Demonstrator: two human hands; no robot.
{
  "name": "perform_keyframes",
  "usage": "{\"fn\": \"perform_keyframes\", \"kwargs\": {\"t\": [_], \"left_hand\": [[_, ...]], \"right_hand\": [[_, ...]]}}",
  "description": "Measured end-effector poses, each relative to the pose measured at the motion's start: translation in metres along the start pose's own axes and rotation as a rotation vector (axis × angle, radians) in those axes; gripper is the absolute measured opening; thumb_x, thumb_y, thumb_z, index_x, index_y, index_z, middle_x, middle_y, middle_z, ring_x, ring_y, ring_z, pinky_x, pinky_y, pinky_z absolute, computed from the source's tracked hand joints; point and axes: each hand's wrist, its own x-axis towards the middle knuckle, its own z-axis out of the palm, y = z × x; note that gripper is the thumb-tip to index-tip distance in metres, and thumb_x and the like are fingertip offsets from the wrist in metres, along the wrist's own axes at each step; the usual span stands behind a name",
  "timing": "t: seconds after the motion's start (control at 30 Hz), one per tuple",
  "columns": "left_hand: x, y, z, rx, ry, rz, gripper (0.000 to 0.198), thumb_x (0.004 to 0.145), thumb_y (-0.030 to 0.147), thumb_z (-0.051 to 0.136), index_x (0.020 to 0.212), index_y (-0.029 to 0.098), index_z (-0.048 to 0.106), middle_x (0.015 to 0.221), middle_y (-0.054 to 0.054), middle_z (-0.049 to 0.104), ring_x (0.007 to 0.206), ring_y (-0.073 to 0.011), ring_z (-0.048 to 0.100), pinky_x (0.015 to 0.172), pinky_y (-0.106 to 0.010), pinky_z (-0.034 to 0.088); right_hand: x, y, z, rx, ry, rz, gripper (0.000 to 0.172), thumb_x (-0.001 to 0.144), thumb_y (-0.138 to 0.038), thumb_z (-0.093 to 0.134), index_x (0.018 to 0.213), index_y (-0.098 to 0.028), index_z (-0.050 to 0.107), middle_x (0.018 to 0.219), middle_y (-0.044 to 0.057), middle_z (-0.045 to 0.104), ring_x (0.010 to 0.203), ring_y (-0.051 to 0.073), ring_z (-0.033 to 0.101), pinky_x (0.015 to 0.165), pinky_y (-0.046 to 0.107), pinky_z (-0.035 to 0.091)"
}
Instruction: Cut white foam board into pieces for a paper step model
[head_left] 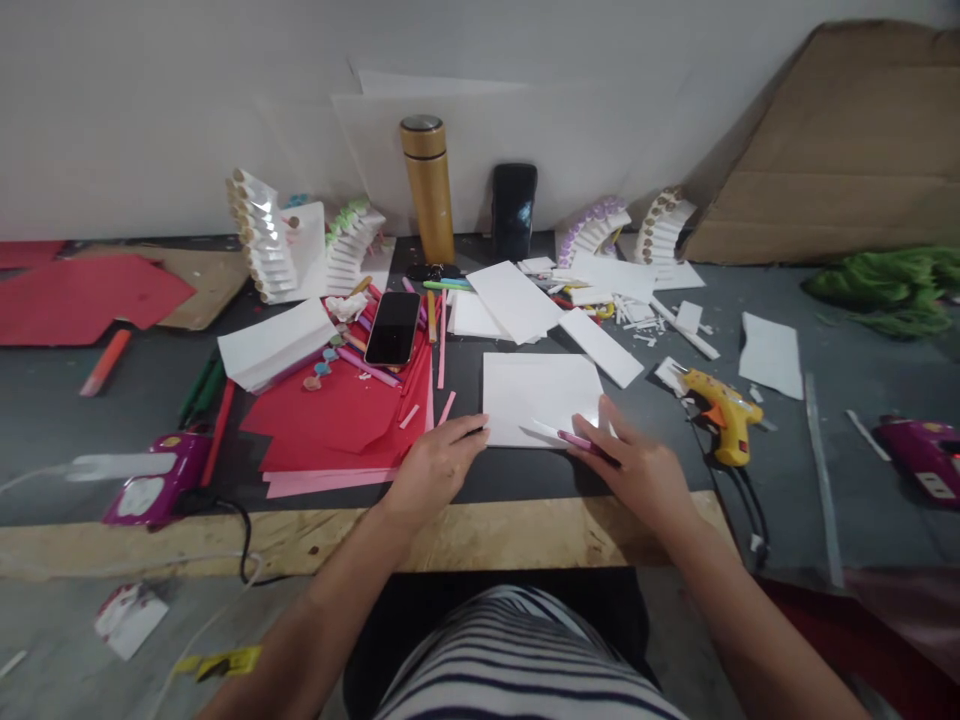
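A blank white rectangular card (536,385) lies flat on the dark tabletop in front of me. My left hand (441,460) is at its lower left corner, with the fingertips closed on the edge. At the lower right corner is my right hand (637,462), gripping a slim pink-handled blade (576,440). The blade points left, low over the card, and the fingers cover part of the handle. Some fingertips of that hand also touch the card's right edge. Loose white card pieces (514,300) lie just behind, with a narrow white strip (601,346) at an angle.
A yellow glue gun (721,412) lies to the right, a purple one (154,480) to the left. Red paper (322,420), markers and a phone (393,328) lie left of the card. A gold flask (429,190) stands at the back among curved paper models (349,245). Cardboard (840,160) leans at right.
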Motion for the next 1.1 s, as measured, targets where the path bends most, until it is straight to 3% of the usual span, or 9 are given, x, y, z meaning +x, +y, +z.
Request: {"fn": "perform_keyframes", "kwargs": {"t": [0.23,0.4,0.57,0.7,0.83,0.97,1.1], "left_hand": [[0.005,-0.003,-0.016,-0.047,-0.080,0.015,0.066,0.070,-0.014,0.033,0.120,0.015,0.064,0.126,-0.008,0.068,0.117,-0.0163,0.063,0.103,-0.038,0.054],[0.012,-0.003,-0.015,-0.015,-0.106,0.066,0.064,0.074,-0.012,0.035,0.126,0.015,0.062,0.122,-0.010,0.067,0.114,-0.0184,0.062,0.107,-0.041,0.050],[0.035,0.004,-0.021,0.198,-0.298,0.198,0.045,0.079,-0.004,0.045,0.117,0.010,0.066,0.107,-0.016,0.065,0.110,-0.0277,0.059,0.107,-0.055,0.045],[0.055,0.005,-0.022,0.161,-0.320,0.279,0.027,0.085,0.003,0.046,0.099,0.009,0.068,0.134,-0.019,0.057,0.132,-0.0281,0.048,0.109,-0.046,0.045],[0.081,-0.004,-0.018,0.067,-0.381,0.219,0.025,0.087,0.004,0.045,0.091,0.015,0.067,0.116,-0.010,0.070,0.111,-0.0212,0.063,0.095,-0.036,0.052],[0.109,-0.008,-0.010,0.073,-0.400,0.168,0.030,0.098,0.018,0.041,0.114,0.018,0.067,0.104,-0.006,0.072,0.101,-0.0202,0.065,0.089,-0.035,0.050],[0.126,-0.003,0.007,0.184,-0.468,0.226,0.039,0.102,0.032,0.039,0.134,0.023,0.059,0.102,-0.006,0.069,0.100,-0.0204,0.062,0.081,-0.031,0.047]], "right_hand": [[0.001,-0.002,-0.001,0.029,0.034,0.004,0.034,0.094,-0.045,0.059,0.120,-0.028,0.074,0.140,0.016,0.058,0.078,0.025,0.076,0.060,0.033,0.060],[0.001,-0.001,0.001,0.013,0.059,-0.012,0.032,0.093,-0.043,0.060,0.118,-0.028,0.074,0.139,0.015,0.059,0.075,0.026,0.076,0.056,0.032,0.058],[0.001,-0.001,0.000,0.024,0.061,0.007,0.033,0.093,-0.044,0.061,0.118,-0.029,0.074,0.139,0.015,0.059,0.078,0.027,0.076,0.056,0.031,0.058],[0.002,-0.002,-0.001,0.011,0.042,0.024,0.032,0.092,-0.043,0.062,0.118,-0.030,0.074,0.139,0.015,0.059,0.076,0.026,0.076,0.056,0.030,0.057],[0.003,-0.004,0.000,0.013,0.037,0.046,0.033,0.091,-0.046,0.063,0.118,-0.031,0.074,0.139,0.014,0.059,0.078,0.027,0.076,0.056,0.030,0.057],[0.003,-0.005,-0.001,0.035,-0.003,0.064,0.034,0.091,-0.048,0.061,0.120,-0.032,0.073,0.142,0.015,0.056,0.078,0.026,0.076,0.058,0.030,0.057],[0.003,-0.005,-0.002,0.020,-0.040,0.082,0.035,0.092,-0.048,0.061,0.122,-0.034,0.072,0.145,0.014,0.054,0.079,0.025,0.076,0.059,0.030,0.057]]}}
